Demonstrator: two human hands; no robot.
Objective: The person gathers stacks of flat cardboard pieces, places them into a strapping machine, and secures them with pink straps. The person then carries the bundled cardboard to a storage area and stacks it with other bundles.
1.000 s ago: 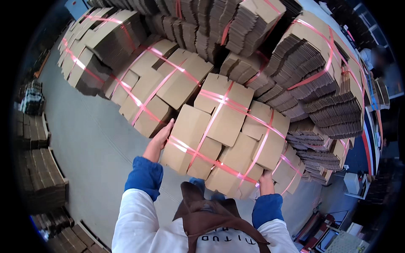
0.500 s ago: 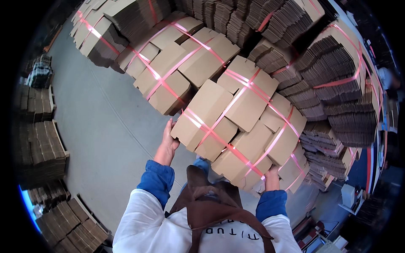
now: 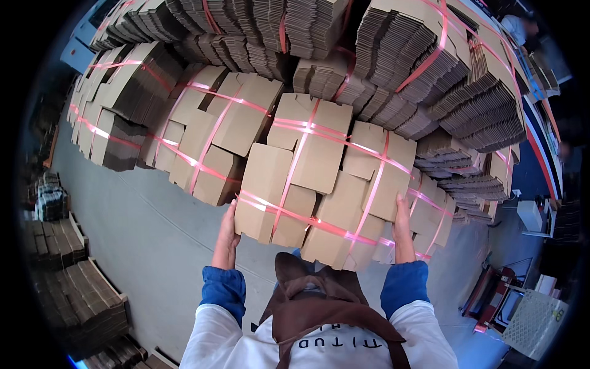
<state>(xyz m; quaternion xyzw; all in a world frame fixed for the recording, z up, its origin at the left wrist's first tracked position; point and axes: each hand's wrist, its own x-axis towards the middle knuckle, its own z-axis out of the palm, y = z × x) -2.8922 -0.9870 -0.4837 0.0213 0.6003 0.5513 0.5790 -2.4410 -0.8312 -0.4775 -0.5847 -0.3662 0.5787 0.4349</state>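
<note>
A wide bundle of flattened brown cardboard boxes [image 3: 313, 147], crossed by shiny pink straps, lies in front of me. My left hand [image 3: 227, 230] rests along its near left side, fingers stretched out. On the opposite side, my right hand [image 3: 402, 227] lies along the right edge with its fingers straight and pointing away from me. The bundle sits between both hands. Their palms and the bundle's underside are hidden.
Another strapped cardboard bundle [image 3: 203, 132] adjoins on the left, and one more [image 3: 433, 212] shows at the right. High cardboard stacks [image 3: 405, 46] rise behind. Grey floor [image 3: 147, 227] runs along the left, with loaded pallets [image 3: 86, 295] beyond. A perforated crate [image 3: 534, 323] stands at right.
My view has turned, so the bundles now lie more squarely across it. My right hand has shifted from the bundle's near right corner farther up along its right side.
</note>
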